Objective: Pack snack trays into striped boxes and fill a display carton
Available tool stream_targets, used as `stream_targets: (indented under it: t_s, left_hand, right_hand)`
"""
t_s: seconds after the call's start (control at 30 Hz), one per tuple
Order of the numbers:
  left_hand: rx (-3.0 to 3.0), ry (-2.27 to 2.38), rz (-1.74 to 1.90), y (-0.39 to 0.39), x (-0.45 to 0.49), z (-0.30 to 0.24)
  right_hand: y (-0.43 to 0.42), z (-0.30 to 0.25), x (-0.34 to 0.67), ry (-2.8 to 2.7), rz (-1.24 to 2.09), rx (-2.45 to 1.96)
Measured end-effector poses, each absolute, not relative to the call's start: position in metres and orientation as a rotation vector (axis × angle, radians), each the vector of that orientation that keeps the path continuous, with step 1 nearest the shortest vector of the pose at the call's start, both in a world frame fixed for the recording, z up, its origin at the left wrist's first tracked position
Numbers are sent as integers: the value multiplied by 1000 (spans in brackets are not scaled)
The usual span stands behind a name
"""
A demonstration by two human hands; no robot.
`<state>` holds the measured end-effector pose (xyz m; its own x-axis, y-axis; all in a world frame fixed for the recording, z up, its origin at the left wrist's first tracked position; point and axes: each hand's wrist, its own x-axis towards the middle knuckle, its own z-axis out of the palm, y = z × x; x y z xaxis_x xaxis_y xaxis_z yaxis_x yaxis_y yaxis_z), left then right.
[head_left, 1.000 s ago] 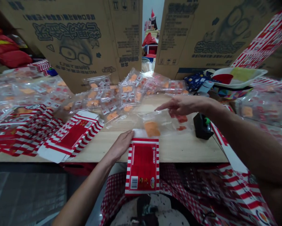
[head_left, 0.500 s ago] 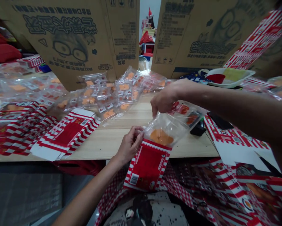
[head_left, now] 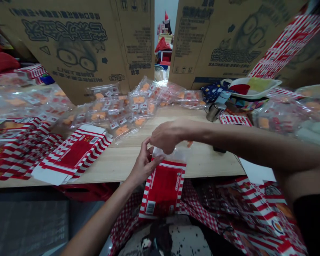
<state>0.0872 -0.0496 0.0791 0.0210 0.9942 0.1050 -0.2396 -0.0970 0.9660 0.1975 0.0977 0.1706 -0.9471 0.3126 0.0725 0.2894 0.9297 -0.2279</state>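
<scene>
My left hand (head_left: 143, 166) grips the open top of a red and white striped carton (head_left: 163, 188) that hangs over the table's front edge. My right hand (head_left: 165, 135) is closed on a clear plastic bag (head_left: 176, 155) and has most of it pushed down inside the carton. Only the bag's top shows above the carton mouth, with a small orange piece beside my wrist.
Flat striped cartons (head_left: 71, 153) lie on the wooden table (head_left: 122, 160) at left. Several clear bags of orange pieces (head_left: 122, 110) are piled at the back. Large cardboard boxes (head_left: 77, 39) stand behind. A metal cup (head_left: 214, 112) and tray (head_left: 252, 87) sit right.
My right hand picked the bag off the table, brought it over the carton and pushed it down inside. My left hand shifted from resting on the carton to holding its mouth.
</scene>
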Motion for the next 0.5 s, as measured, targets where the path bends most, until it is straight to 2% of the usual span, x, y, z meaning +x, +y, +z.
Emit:
stream_targets:
  t_s: [0.07, 0.1, 0.17, 0.23, 0.3, 0.43, 0.5]
  left_hand:
    - [1066, 985, 1394, -51, 81, 76]
    - [1044, 1007, 1410, -53, 76, 74]
    - [1004, 1059, 1429, -57, 69, 72]
    - [972, 1099, 1430, -61, 65, 71]
    - [950, 1103, 1426, -63, 65, 70]
    - [945, 1109, 1411, -64, 71, 69]
    - [947, 1133, 1408, -66, 71, 68]
  right_hand:
    - [91, 189, 206, -3149, 246, -188]
    - [90, 195, 213, -3118, 198, -187]
    - [93, 196, 230, -2866, 175, -471]
    - [98, 181, 245, -2666, 267, -720]
    - [99, 157, 254, -2591, 409, -736]
    - [88, 121, 256, -2677, 794, -345]
    - [80, 114, 254, -2767, 882, -182]
